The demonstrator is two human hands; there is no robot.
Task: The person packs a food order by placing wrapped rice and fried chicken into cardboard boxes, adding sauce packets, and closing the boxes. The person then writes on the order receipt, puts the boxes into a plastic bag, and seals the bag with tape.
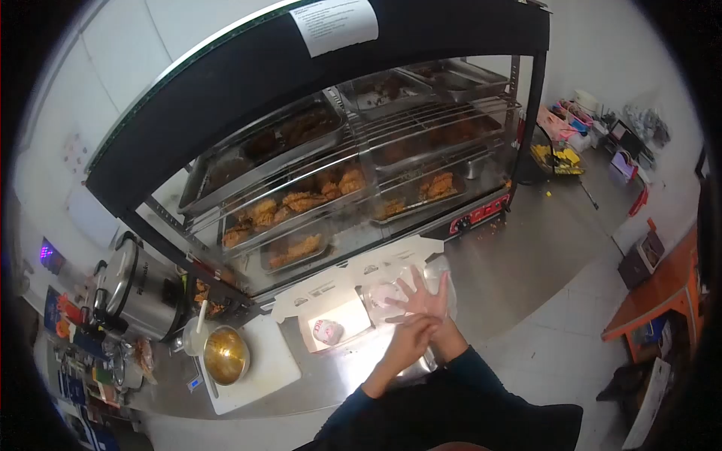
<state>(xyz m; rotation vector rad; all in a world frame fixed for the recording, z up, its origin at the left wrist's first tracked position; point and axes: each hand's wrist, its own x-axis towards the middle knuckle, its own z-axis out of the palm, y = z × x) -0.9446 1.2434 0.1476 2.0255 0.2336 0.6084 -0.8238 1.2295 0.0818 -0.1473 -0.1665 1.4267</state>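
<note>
Steel desk (500, 289) | your right hand (423, 302) open | left hand (410, 342) closed at its wrist, contents unclear | wrapped bundle (328, 331) nine o'clock, left nearer

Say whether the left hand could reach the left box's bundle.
Probably yes: the box is open and nothing covers the bundle. But the left hand is curled at the right wrist and would have to come away first.
</note>
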